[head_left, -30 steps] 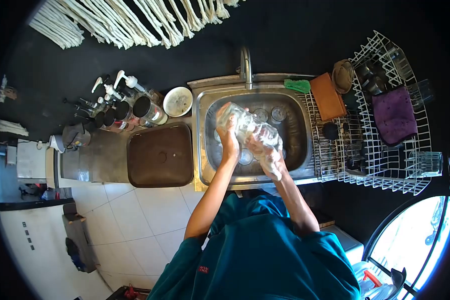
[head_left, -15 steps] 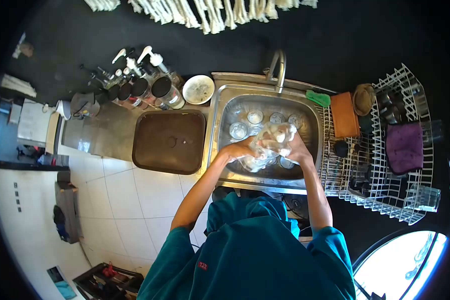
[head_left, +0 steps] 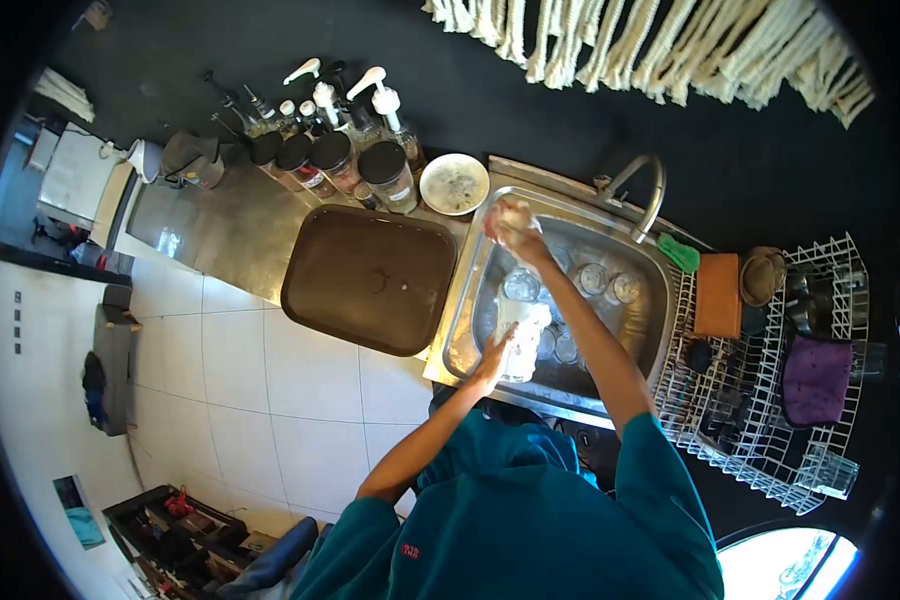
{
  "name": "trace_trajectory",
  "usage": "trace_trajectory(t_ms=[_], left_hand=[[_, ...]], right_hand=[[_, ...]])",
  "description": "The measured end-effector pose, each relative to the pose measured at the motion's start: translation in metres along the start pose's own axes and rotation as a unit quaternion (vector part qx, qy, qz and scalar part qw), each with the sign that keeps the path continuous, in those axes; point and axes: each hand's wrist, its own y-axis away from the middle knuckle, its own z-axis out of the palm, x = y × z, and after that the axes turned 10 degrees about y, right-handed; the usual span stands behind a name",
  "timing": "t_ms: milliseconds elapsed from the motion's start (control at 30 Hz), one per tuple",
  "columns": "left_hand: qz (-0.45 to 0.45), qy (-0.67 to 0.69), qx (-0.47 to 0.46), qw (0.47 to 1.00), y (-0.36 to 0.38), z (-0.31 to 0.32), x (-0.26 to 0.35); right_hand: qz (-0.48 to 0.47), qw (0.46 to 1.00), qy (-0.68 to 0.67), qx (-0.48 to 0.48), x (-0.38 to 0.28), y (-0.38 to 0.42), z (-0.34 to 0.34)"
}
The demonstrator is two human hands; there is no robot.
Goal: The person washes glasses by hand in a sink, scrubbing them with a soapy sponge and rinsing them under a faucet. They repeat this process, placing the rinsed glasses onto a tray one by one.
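Observation:
Over the near left part of the sink [head_left: 610, 392], my left hand [head_left: 494, 360] is closed round a clear glass [head_left: 522, 345] coated in white foam. My right hand [head_left: 515, 232], also foamy, is raised at the sink's far left corner, close to the white bowl [head_left: 454, 184]. Its fingers are curled; what they hold is blurred and hidden by suds. Several clear glasses stand in the basin, among them one glass [head_left: 592, 279] and another glass [head_left: 626, 288] at the far right. My right forearm covers part of the basin.
A brown tray [head_left: 370, 285] lies left of the sink. Behind it stand black-lidded jars [head_left: 386, 175] and pump bottles [head_left: 385, 100]. The faucet [head_left: 658, 190] arches over the back edge. To the right are a green cloth [head_left: 678, 252] and a white dish rack [head_left: 760, 465].
My hands have separated. The right has moved to the far left corner of the sink; the left has lowered slightly with the foamy glass. The head view has turned and shifted.

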Motion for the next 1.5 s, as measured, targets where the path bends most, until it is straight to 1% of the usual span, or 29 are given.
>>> trace_trajectory(t_ms=[100,167,200,267,333,467,533,567,633,667,733,833,867,933,967,1000,1033,1067,1133,1167,1200,1267,1300,1333,1367,1400,1433,1467,1500], left_hand=[[-0.010,0.024,-0.007,1.000,0.004,-0.006,0.011],[-0.022,0.049,0.018,0.998,0.002,-0.013,0.013],[0.013,0.032,0.026,0.999,0.000,-0.013,0.017],[0.047,0.008,0.041,0.998,-0.001,-0.015,0.024],[0.027,0.005,0.018,0.999,0.002,-0.018,0.040],[-0.003,-0.027,-0.031,0.999,-0.002,-0.039,0.058],[-0.015,-0.009,-0.026,1.000,-0.005,-0.042,0.064],[-0.020,-0.004,-0.019,1.000,-0.004,-0.040,0.068],[-0.033,0.002,-0.027,0.999,-0.011,-0.038,0.074],[-0.026,-0.001,-0.015,1.000,-0.024,-0.045,0.061],[-0.033,-0.011,-0.049,0.998,-0.024,-0.025,0.073],[-0.051,-0.051,-0.081,0.994,-0.037,-0.008,0.071],[-0.039,-0.061,-0.073,0.995,-0.039,0.002,0.067],[0.000,-0.081,-0.044,0.996,-0.048,0.015,0.050],[0.005,-0.078,-0.060,0.995,-0.056,0.012,0.039],[-0.045,-0.083,-0.078,0.992,-0.049,0.026,0.049],[-0.061,-0.044,-0.098,0.992,-0.055,0.025,0.043],[-0.078,-0.007,-0.118,0.990,-0.056,0.023,0.033],[-0.029,-0.046,-0.086,0.995,-0.053,0.029,0.013],[0.025,-0.077,-0.055,0.995,-0.048,0.031,0.005],[0.005,-0.064,-0.026,0.998,-0.046,0.033,-0.001],[0.042,-0.123,0.007,0.992,-0.044,0.031,-0.015],[0.048,-0.126,0.011,0.991,-0.048,0.027,-0.024],[0.045,-0.084,0.004,0.995,-0.054,0.020,-0.032],[0.043,-0.042,-0.002,0.998,-0.055,0.015,-0.034],[0.047,-0.047,0.004,0.998,-0.050,0.015,-0.036],[0.011,0.006,0.008,1.000,-0.043,0.021,-0.036],[-0.023,0.058,0.007,0.998,-0.040,0.029,-0.035],[-0.041,0.050,0.005,0.998,-0.023,0.059,-0.017]], right_hand=[[0.025,0.995,0.090,0.043,0.045,-0.052,0.006],[0.013,0.898,0.398,0.187,0.040,-0.077,0.021],[0.011,0.896,0.400,0.189,0.035,-0.085,0.024],[-0.011,0.723,0.688,0.069,0.026,-0.091,0.033],[0.003,0.701,0.711,0.057,0.047,-0.081,0.030],[0.010,0.735,0.678,0.009,0.001,-0.045,0.040],[0.274,0.831,0.481,0.065,-0.046,-0.018,0.051],[0.283,0.824,0.485,0.079,-0.053,0.001,0.048],[0.265,0.863,0.425,0.064,-0.064,0.042,0.039],[0.173,0.894,0.407,0.069,-0.045,0.070,0.027],[0.111,0.883,0.450,0.069,-0.062,0.102,0.038],[0.129,0.880,0.435,0.139,-0.112,0.113,0.053],[0.127,0.880,0.433,0.145,-0.093,0.124,0.040],[-0.007,0.935,0.272,0.226,-0.041,0.156,0.003],[-0.075,0.710,0.688,0.127,-0.058,0.158,-0.010],[-0.066,0.716,0.683,0.126,-0.076,0.154,-0.007],[0.109,0.828,0.491,0.247,-0.091,0.144,0.003],[0.273,0.861,0.252,0.348,-0.093,0.142,0.013],[-0.103,0.942,0.113,0.299,-0.072,0.158,0.026],[0.053,0.858,0.371,0.352,-0.065,0.164,0.033],[0.166,0.865,0.274,0.386,-0.075,0.164,0.043],[0.153,0.905,0.025,0.396,-0.055,0.180,0.045],[0.068,0.879,0.253,0.398,-0.051,0.183,0.043],[0.061,0.883,0.247,0.395,-0.034,0.185,0.034],[0.072,0.913,0.033,0.400,-0.007,0.190,0.024],[0.084,0.900,-0.184,0.387,0.007,0.194,0.017],[0.189,0.926,-0.008,0.325,-0.003,0.193,0.001],[0.281,0.910,0.174,0.251,-0.015,0.188,-0.020],[0.066,0.925,0.184,0.325,0.026,0.189,-0.034]])
